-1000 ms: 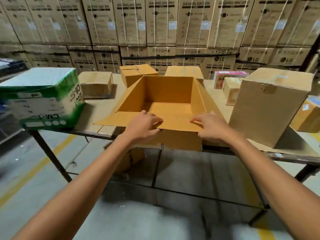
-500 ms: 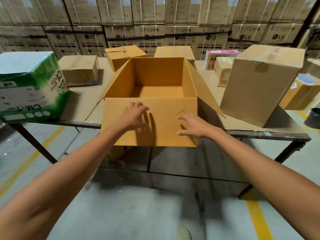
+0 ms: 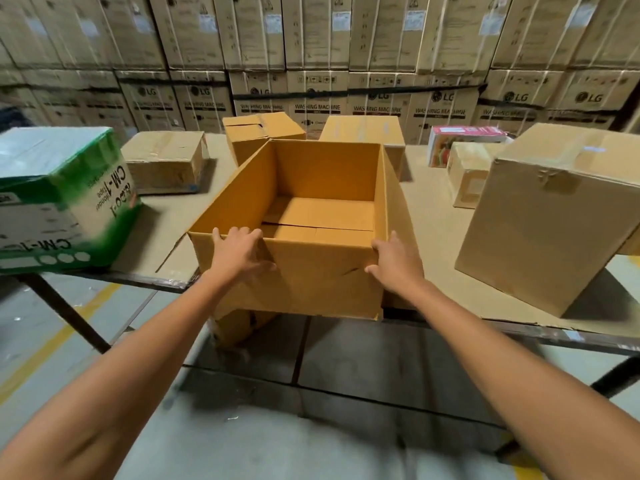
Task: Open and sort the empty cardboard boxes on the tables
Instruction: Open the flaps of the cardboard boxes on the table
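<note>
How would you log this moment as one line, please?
open box: empty, at table front edge | left hand: near wall | right hand: right corner | tall box: shut

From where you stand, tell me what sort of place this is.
Most likely a warehouse or stockroom: a wall of stacked washing machine cartons fills the background, loose cardboard boxes sit on a metal-framed work table, and yellow floor lines mark the concrete.

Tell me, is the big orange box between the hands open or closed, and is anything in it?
Open and empty. The orange box has no flaps over its top, and its bare cardboard floor shows inside, with nothing lying on it.
</note>
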`<action>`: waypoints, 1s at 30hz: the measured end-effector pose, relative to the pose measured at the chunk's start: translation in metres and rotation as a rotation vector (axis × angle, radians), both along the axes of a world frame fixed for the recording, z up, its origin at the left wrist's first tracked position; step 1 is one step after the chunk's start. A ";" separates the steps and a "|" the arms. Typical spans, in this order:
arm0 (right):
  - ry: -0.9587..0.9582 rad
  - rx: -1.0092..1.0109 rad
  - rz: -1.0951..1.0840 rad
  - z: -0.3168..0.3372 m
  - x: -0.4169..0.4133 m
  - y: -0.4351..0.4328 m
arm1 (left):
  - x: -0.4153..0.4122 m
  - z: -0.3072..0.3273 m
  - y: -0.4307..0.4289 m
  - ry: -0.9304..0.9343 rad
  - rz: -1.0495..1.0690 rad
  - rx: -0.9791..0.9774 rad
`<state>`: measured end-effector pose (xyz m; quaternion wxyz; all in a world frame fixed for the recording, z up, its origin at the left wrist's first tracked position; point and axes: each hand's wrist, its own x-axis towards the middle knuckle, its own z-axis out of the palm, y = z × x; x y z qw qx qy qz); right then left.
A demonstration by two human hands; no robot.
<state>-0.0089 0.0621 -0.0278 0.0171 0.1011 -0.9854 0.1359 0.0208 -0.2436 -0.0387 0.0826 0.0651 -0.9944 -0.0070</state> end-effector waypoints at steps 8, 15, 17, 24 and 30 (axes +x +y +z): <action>0.039 -0.024 0.009 -0.016 -0.034 -0.032 | -0.028 -0.002 -0.027 0.064 0.021 0.040; 0.037 -0.056 -0.011 -0.016 -0.040 -0.032 | -0.021 -0.009 -0.015 0.072 0.081 0.052; 0.004 -0.067 -0.001 -0.013 -0.038 -0.030 | -0.016 -0.009 -0.012 0.058 0.080 0.101; -0.045 -0.282 0.078 0.006 -0.002 -0.024 | 0.028 0.031 0.006 0.199 -0.057 0.311; 0.118 -0.541 0.167 0.026 0.090 -0.075 | 0.111 0.053 -0.008 0.463 -0.147 0.404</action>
